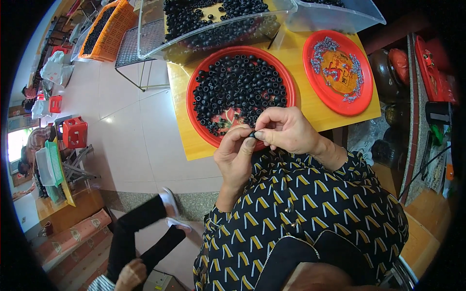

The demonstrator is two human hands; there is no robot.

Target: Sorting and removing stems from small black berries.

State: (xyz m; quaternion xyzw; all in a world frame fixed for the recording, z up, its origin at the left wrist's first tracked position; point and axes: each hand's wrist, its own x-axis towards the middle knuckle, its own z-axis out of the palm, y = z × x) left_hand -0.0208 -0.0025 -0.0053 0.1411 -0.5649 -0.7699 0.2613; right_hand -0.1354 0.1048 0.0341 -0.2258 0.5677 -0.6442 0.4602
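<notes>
Just over the near rim of a round red tray point(191, 104), both my hands meet at a small round black piece point(252, 136). My left hand point(235, 157) pinches it between thumb and finger. From the other side, my right hand point(290, 132) closes thumb and finger on the same piece; anything tiny between those fingertips is hidden. Many black ring-like pieces point(233, 82) with holes fill the tray. To its right a second red tray point(309, 82) carries small silvery-blue bits point(357, 77) scattered over its printed middle.
Both trays rest on a yellow table point(182, 140). Behind them stand a clear plastic bin point(213, 41) of black pieces and another clear bin point(335, 20). An orange basket point(109, 31) and a red stool point(75, 132) are at left. Another person's legs point(138, 213) show at lower left.
</notes>
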